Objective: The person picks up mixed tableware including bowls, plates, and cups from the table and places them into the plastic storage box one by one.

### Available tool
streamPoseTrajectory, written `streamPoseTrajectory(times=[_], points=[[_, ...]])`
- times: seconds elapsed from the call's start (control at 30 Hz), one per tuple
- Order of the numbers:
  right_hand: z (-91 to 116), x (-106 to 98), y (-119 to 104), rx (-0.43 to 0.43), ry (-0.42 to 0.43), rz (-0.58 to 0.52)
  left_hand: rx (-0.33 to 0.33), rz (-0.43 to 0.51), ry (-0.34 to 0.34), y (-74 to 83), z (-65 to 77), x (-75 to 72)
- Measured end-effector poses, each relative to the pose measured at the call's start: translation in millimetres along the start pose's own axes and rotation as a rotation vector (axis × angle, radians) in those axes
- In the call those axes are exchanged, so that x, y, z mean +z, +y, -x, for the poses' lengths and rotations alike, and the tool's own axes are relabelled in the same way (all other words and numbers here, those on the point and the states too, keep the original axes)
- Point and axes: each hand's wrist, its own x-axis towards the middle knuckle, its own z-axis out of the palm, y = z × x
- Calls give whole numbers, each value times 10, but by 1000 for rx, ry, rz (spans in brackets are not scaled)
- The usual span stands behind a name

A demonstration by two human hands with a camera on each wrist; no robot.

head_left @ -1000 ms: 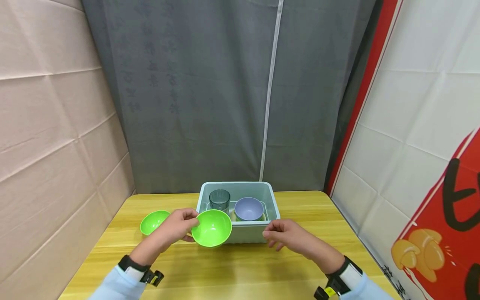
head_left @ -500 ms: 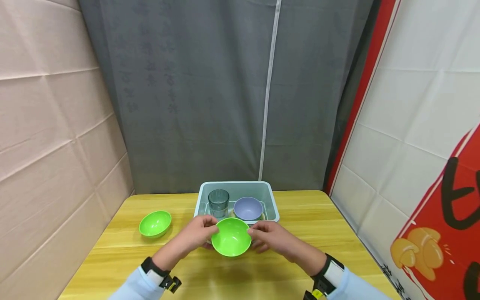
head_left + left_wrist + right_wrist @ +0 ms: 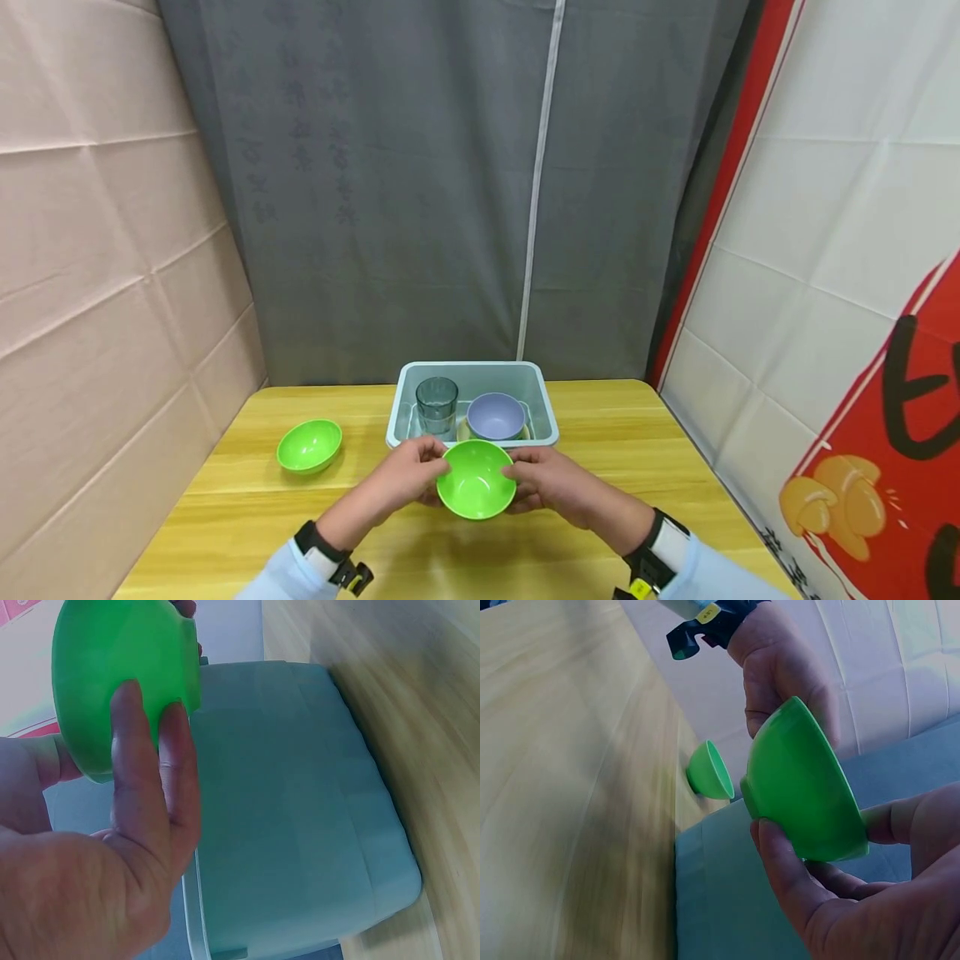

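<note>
A bright green bowl [image 3: 477, 482] is held between both hands, raised in front of the basin with its inside tipped toward the head camera. My left hand [image 3: 409, 477] grips its left rim, thumb at the edge and fingers [image 3: 136, 765] against the outer wall. On the opposite side my right hand [image 3: 549, 483] pinches the rim, with fingertips [image 3: 771, 832] under the bowl near its foot. Another green bowl [image 3: 309, 446] sits upright on the table to the left, apart from both hands.
Behind the held bowl stands a pale blue-grey plastic basin [image 3: 401, 408]. Inside it are a dark clear glass [image 3: 437, 398] and a purple bowl [image 3: 496, 416] on something yellowish, mostly hidden. A grey curtain [image 3: 375, 208] hangs beyond the wooden table [image 3: 600, 417].
The green bowl has travelled right in my left hand to the middle, in front of the basin. My right hand has come in from the right and taken hold of its other side.
</note>
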Motion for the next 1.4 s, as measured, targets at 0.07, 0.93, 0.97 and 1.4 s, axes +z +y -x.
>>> streamPoseTrajectory(times=[0.07,0.93,0.97,1.4], points=[[-5,-11,3,7,-1,-6,-2,8,-3,-9,3,-5],[-31,-132,-156,47,71,52,-2,48,-67,50,197,-177],[-37,-156,-178,49,76,59,-1,43,-63,46,205,-205],[-150,-602,-513,53,134,118,-53,-56,129,-242,379,-772]])
